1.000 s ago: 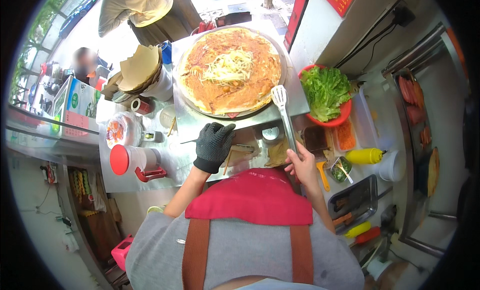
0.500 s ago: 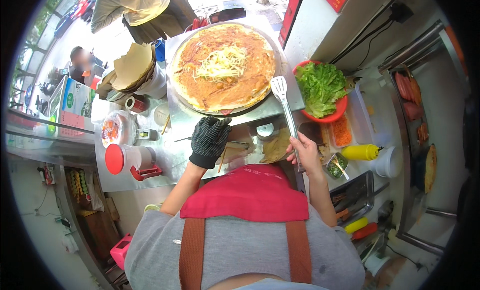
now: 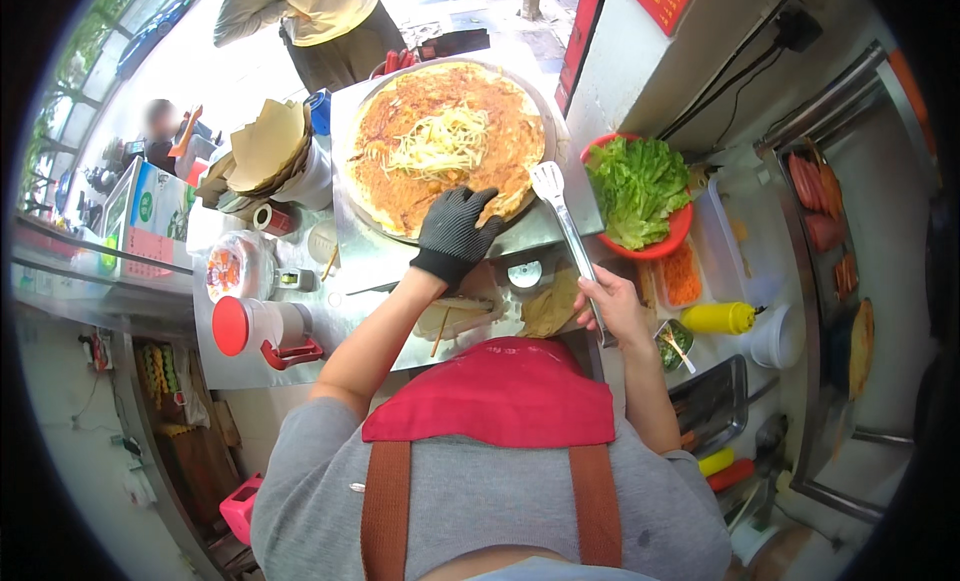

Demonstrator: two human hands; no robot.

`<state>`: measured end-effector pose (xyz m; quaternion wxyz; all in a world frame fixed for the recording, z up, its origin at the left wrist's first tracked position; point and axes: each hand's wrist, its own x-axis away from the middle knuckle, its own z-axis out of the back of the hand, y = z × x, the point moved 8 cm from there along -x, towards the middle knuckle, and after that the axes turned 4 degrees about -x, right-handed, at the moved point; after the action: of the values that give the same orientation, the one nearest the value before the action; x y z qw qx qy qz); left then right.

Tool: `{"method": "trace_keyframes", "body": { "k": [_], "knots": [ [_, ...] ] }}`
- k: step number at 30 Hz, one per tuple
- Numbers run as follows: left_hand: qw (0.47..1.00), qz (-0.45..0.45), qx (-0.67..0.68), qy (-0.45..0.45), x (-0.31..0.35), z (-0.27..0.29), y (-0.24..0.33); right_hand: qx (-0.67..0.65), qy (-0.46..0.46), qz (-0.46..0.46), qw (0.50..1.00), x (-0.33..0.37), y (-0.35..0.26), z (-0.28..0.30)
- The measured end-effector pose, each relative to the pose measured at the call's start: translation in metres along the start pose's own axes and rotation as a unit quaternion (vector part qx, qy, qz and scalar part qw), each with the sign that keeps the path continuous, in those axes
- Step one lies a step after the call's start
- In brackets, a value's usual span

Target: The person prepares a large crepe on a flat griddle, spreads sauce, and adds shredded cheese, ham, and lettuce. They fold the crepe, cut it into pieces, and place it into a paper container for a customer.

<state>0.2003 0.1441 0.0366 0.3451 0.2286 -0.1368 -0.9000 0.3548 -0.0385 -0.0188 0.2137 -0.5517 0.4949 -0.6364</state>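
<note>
A large round crepe, coated with reddish sauce, lies on a round griddle. Pale yellow shreds are heaped on its middle. My left hand, in a black dotted glove, reaches over the crepe's near edge. Its thumb and forefinger are apart, with crepe visible between them; the other fingers are partly hidden. In my bare right hand are metal tongs, gripped by the handle. Their slotted tips point up and away, beside the griddle's right edge.
Right of the griddle stand a red bowl of lettuce, a tub of orange shreds and a yellow squeeze bottle. At left are brown paper bags and a red-lidded container. A person stands beyond the counter.
My left hand has moved up and right, from in front of the griddle onto the crepe's near edge, its fingers spreading. My right hand still holds the tongs, nearly in place.
</note>
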Motion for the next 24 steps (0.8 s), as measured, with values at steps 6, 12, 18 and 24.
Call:
{"method": "trace_keyframes", "body": {
  "k": [6,12,18,24],
  "knots": [
    [0.991,0.002,-0.123,-0.059,-0.056,-0.029,0.024,0.003,-0.046,-0.003,0.999,-0.010,-0.014,0.005],
    [0.988,0.022,-0.150,-0.012,-0.082,-0.051,0.004,-0.004,-0.084,-0.009,0.996,-0.022,-0.023,0.016],
    [0.988,0.096,-0.118,-0.009,-0.089,-0.045,-0.019,0.020,-0.057,0.000,0.998,-0.041,-0.031,0.047],
    [0.986,0.155,-0.053,-0.009,-0.088,-0.025,-0.025,0.052,-0.116,-0.036,0.991,-0.048,-0.027,0.051]
  ]
}}
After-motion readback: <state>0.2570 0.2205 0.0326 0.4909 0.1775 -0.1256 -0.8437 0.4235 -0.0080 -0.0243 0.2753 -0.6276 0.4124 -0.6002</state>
